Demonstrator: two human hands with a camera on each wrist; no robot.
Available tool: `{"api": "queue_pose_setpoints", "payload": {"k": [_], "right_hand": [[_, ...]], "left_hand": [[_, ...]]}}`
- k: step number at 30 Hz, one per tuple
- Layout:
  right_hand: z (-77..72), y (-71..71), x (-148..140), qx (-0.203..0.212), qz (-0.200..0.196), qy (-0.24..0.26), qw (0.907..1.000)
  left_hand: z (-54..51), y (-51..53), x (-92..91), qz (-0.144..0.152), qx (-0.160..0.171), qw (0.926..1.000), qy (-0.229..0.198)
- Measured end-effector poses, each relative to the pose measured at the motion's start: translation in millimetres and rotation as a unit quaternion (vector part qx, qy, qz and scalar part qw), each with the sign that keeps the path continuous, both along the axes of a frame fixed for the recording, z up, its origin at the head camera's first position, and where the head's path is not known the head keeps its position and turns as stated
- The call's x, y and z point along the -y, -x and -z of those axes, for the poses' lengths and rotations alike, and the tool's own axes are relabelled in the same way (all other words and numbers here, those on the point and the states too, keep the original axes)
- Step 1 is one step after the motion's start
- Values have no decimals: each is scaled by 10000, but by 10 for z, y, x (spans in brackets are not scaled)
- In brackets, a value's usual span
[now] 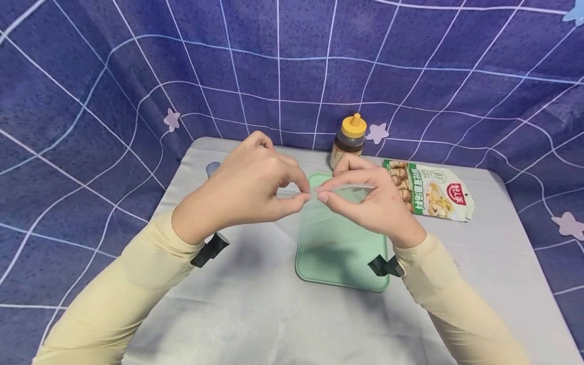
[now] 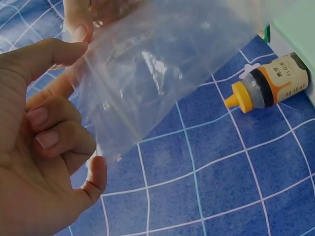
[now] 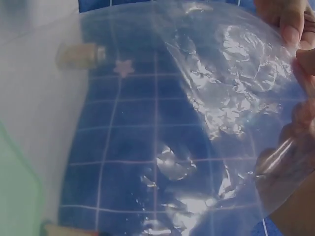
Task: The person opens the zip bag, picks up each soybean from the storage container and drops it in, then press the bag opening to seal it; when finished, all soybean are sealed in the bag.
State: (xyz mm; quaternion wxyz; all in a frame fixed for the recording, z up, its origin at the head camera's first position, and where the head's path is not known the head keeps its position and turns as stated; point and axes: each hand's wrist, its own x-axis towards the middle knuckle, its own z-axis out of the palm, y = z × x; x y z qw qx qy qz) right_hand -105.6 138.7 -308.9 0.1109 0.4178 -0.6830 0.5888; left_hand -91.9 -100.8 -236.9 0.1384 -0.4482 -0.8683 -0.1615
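Note:
A clear plastic bag (image 2: 152, 73) with a straight seam or zip strip near one edge is stretched between my hands, above a light green tray (image 1: 342, 284). My left hand (image 1: 257, 185) pinches the bag's edge between thumb and index finger. Close beside it, my right hand (image 1: 371, 197) pinches the same edge, the fingertips of both hands almost meeting. In the right wrist view the crinkled bag (image 3: 221, 93) spreads across most of the picture. From above, the transparent film is hard to make out against the tray.
Behind the tray stands a squeeze bottle (image 1: 349, 139) with a yellow nozzle cap. To its right lies a green and white food packet (image 1: 433, 192) with mushroom pictures. A small bluish round thing (image 1: 212, 168) is partly hidden behind my left hand. Blue checked cloth (image 1: 292, 76) backs the table.

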Motion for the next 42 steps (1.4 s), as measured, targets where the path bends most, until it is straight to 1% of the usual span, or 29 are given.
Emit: {"api": "queue_pose_setpoints", "payload": {"k": [3,11,14,19,22,25,27,29,31,35,38,40,42], "right_hand": [[17,-5,7,22,69,17,10000],[9,3,54,-185,348,228,9990],[12,3,44,-232,451,232,9984],[3,-14,-19,-141,623,290,9975],[-40,-49,-30,-94,643,290,9975],[-105,-100,-2,-71,609,289,9977],[-143,-123,10,-72,617,316,9976],[-177,-135,5,-72,681,426,9967],[-196,-135,-16,-65,761,529,9957],[-210,-132,-74,104,981,666,9929],[-198,-146,-129,375,1186,746,9894],[-191,-162,-165,574,1314,851,9860],[-186,-170,-195,718,1335,958,9838]], "left_hand": [[11,-2,-24,23,-49,10000,-11],[40,15,-62,-5,-249,9994,-245],[38,28,-52,-50,-146,9995,-257],[36,42,11,-200,77,9995,-248],[48,48,54,-193,-66,9995,-239],[70,55,78,-17,-331,9993,-194],[77,69,79,47,-445,9988,-190],[77,80,85,5,-482,9987,-182],[72,82,111,-115,-451,9987,-185],[70,68,210,-300,-432,9985,-180],[74,61,273,-332,-327,9986,-251],[76,59,301,-326,-202,9986,-371],[79,55,320,-297,-67,9982,-515]]}}
